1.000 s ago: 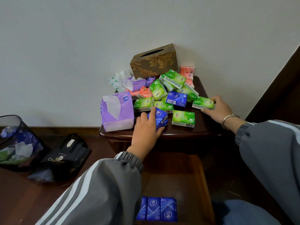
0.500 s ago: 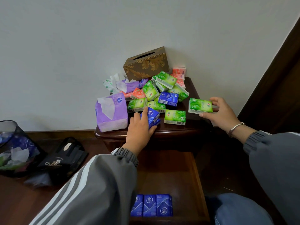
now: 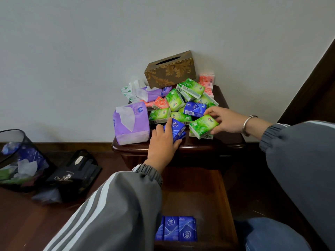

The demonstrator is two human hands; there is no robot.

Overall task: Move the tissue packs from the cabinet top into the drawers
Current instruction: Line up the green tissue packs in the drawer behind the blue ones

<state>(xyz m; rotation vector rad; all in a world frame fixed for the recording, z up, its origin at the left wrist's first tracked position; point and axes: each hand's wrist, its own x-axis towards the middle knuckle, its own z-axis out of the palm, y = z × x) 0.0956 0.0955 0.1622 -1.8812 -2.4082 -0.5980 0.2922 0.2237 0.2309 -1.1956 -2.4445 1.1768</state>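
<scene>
The left hand [image 3: 164, 144] was wrapped around a blue pack [image 3: 175, 129] at the front edge of the cabinet top [image 3: 199, 147], forefinger laid along its upper face, and a second blue pack seemed to lie under it. The right hand [image 3: 225, 122] pinched a green pack [image 3: 204, 125], thumb below and fingers on top, resting it on another green one. To do this step well, each hand should, I judged, lift straight up clear of the heap (the packs were piled loosely and would slide) before carrying down to the open drawer [image 3: 224, 205] below, setting blues beside the row of blue packs [image 3: 176, 229] already at its near end. That row showed three packs. On the cabinet I counted one more blue pack [image 3: 194, 109], about eight green ones, some four pink ones, two opened purple soft packs [image 3: 131, 122], and one ornate tissue box [image 3: 170, 68]; overlaps made the green and pink counts uncertain.
</scene>
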